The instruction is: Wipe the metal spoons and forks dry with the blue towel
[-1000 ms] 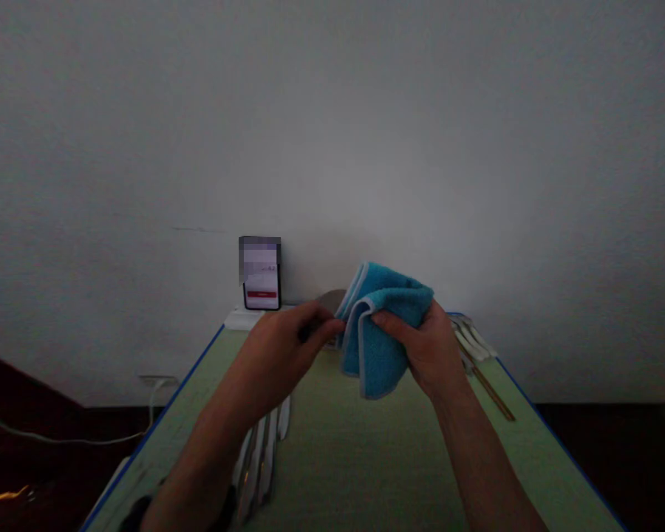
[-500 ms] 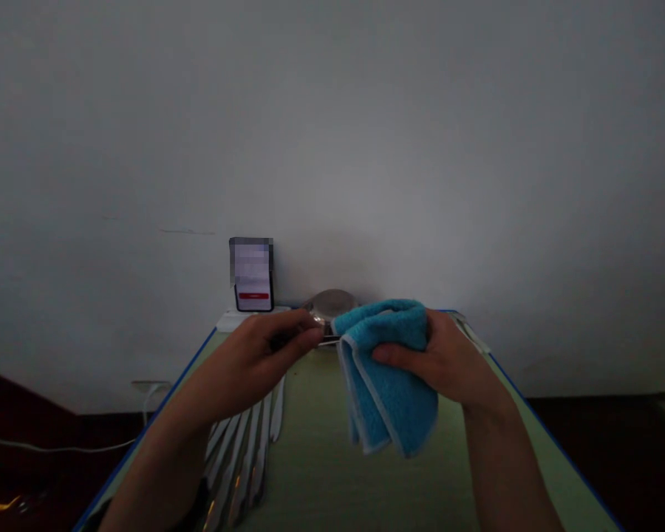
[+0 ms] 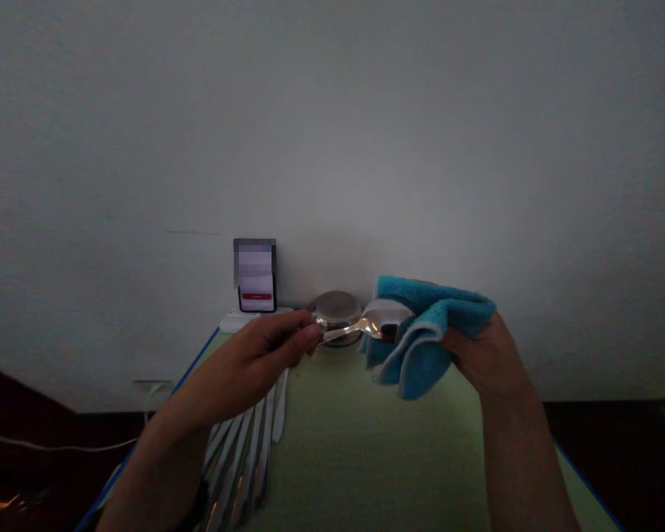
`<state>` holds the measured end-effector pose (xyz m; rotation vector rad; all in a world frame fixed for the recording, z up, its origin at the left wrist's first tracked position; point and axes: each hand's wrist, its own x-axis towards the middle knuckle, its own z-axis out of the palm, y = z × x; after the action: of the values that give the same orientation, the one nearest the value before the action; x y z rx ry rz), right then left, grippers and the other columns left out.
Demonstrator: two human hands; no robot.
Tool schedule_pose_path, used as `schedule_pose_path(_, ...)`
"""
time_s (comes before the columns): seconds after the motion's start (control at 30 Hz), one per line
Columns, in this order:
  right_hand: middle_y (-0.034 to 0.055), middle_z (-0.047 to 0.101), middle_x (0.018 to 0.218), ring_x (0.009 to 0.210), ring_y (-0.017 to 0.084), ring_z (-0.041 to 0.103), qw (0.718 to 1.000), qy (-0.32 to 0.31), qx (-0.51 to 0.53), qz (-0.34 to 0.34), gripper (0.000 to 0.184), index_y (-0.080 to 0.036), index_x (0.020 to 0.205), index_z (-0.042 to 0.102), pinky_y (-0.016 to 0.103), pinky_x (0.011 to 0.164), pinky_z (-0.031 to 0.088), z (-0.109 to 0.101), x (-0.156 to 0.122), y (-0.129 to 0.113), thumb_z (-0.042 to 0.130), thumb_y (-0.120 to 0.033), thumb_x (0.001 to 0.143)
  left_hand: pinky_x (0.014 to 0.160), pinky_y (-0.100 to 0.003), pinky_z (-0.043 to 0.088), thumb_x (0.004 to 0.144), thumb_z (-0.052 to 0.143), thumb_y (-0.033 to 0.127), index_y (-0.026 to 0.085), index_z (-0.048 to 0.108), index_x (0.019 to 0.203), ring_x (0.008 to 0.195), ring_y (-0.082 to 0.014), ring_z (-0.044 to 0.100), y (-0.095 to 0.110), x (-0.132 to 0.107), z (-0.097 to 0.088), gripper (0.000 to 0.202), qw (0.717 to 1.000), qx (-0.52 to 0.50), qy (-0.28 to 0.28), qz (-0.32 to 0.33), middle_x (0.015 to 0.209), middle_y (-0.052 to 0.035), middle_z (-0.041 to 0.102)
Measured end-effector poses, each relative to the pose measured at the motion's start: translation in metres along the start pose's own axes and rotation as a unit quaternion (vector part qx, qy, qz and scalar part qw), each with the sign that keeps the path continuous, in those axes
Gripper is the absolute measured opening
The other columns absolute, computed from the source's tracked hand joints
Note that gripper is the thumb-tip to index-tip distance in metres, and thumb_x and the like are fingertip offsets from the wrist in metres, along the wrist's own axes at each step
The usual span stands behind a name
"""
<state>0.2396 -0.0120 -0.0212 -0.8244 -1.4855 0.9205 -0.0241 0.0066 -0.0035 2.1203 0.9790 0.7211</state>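
My left hand (image 3: 280,343) pinches the handle of a shiny metal spoon (image 3: 372,325), whose wide bowl points to the right. Gathered in my right hand (image 3: 476,351) is a blue cloth (image 3: 421,362) with pale edging; its folds lie around the tip of the spoon's bowl and partly hide it. Behind the spoon, a round metal dish-like object (image 3: 338,307) sits near the wall. Several metal knives (image 3: 249,458) lie side by side on the table, below my left forearm, which covers part of them.
A phone (image 3: 256,277) with a lit screen leans upright against the wall (image 3: 332,148) at the back left. The light green table (image 3: 366,458) has blue edges. A white cable (image 3: 60,448) runs along the left, off the table.
My right hand and the cloth have shifted right along the spoon, uncovering its neck and much of its bowl. My left hand keeps its pinch on the handle.
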Motion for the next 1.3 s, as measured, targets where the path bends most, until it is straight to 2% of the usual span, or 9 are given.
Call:
schedule_pose_path(0.23,-0.0048,0.066,0.108,0.096,0.018,0.063,0.993,-0.039,-0.09,-0.059,0.06,-0.034,0.117,0.055,0.029,0.082,0.052,0.021,0.005,-0.009,0.075,-0.018,0.062,0.048,-0.018,0.032,0.089,0.037,0.039,0.017,0.047,0.073,0.056,-0.0083,0.035,-0.002,0.003,0.009,0.029,0.995,-0.079,-0.05,-0.036,0.063,0.0037,0.038)
schedule_pose_path(0.4,-0.0011,0.065,0.111,0.1,0.019,0.06,0.988,-0.007,-0.1,-0.114,0.029,-0.027,0.098,0.065,0.03,0.085,0.049,0.034,0.009,-0.006,0.068,-0.019,0.07,0.04,-0.018,0.024,0.089,0.033,0.045,0.018,0.041,0.069,0.045,-0.0068,0.025,-0.002,0.006,0.014,0.035,0.968,-0.184,-0.127,-0.111,0.055,0.0067,0.03)
schedule_pose_path(0.53,-0.0025,0.07,0.081,0.073,0.015,0.065,0.964,0.08,-0.239,-0.083,0.014,-0.025,0.087,0.067,0.026,0.068,0.05,0.036,0.009,-0.004,0.065,-0.029,0.073,0.052,-0.02,0.036,0.089,0.033,0.043,0.017,0.048,0.074,0.056,-0.009,0.041,0.001,0.009,0.012,0.034,0.994,-0.046,-0.092,-0.044,0.063,0.0037,0.044)
schedule_pose_path(0.63,-0.0011,0.07,0.08,0.071,0.016,0.064,0.948,0.117,-0.293,-0.033,0.021,-0.024,0.091,0.066,0.027,0.065,0.049,0.035,0.009,-0.004,0.062,-0.037,0.075,0.064,-0.024,0.04,0.09,0.034,0.037,0.018,0.055,0.081,0.067,-0.0127,0.051,0.004,0.008,0.009,0.03,0.994,0.087,-0.067,-0.011,0.071,0.0011,0.054)
schedule_pose_path(0.7,-0.0004,0.07,0.085,0.074,0.016,0.064,0.95,0.08,-0.301,-0.005,0.025,-0.025,0.096,0.064,0.028,0.066,0.049,0.036,0.009,-0.004,0.061,-0.038,0.075,0.067,-0.026,0.041,0.091,0.032,0.033,0.019,0.058,0.083,0.071,-0.0146,0.055,0.004,0.006,0.01,0.031,0.987,0.144,-0.072,-0.019,0.074,-0.0003,0.059)
schedule_pose_path(0.83,-0.0005,0.07,0.094,0.083,0.017,0.064,0.944,-0.116,-0.308,0.016,0.023,-0.026,0.099,0.065,0.028,0.072,0.048,0.042,0.011,-0.004,0.06,-0.032,0.077,0.07,-0.028,0.042,0.089,0.037,0.027,0.023,0.061,0.091,0.079,-0.0175,0.059,0.001,0.001,0.015,0.025,0.973,0.209,-0.094,-0.002,0.086,-0.0019,0.065)
schedule_pose_path(0.9,0.0,0.07,0.096,0.085,0.017,0.064,0.935,-0.173,-0.309,0.016,0.023,-0.025,0.1,0.065,0.028,0.075,0.047,0.043,0.011,-0.004,0.058,-0.03,0.079,0.07,-0.027,0.042,0.087,0.04,0.025,0.023,0.062,0.091,0.081,-0.0175,0.059,0.0,0.0,0.016,0.022,0.971,0.217,-0.102,0.015,0.089,-0.0016,0.066)
schedule_pose_path(1.13,-0.0027,0.07,0.094,0.08,0.016,0.064,0.941,-0.155,-0.295,0.051,0.026,-0.03,0.1,0.065,0.027,0.07,0.047,0.031,0.009,-0.009,0.063,-0.035,0.075,0.07,-0.025,0.041,0.09,0.036,0.03,0.021,0.063,0.087,0.075,-0.0146,0.059,0.002,-0.004,-0.003,0.029,0.976,0.198,-0.087,-0.004,0.079,0.0009,0.065)
schedule_pose_path(1.3,-0.0011,0.071,0.091,0.079,0.017,0.064,0.94,-0.113,-0.322,0.021,0.022,-0.028,0.094,0.068,0.028,0.07,0.047,0.035,0.009,-0.008,0.062,-0.037,0.075,0.069,-0.025,0.04,0.09,0.036,0.031,0.021,0.062,0.088,0.074,-0.0142,0.059,0.002,-0.004,-0.001,0.028,0.975,0.207,-0.08,0.007,0.078,0.0009,0.064)
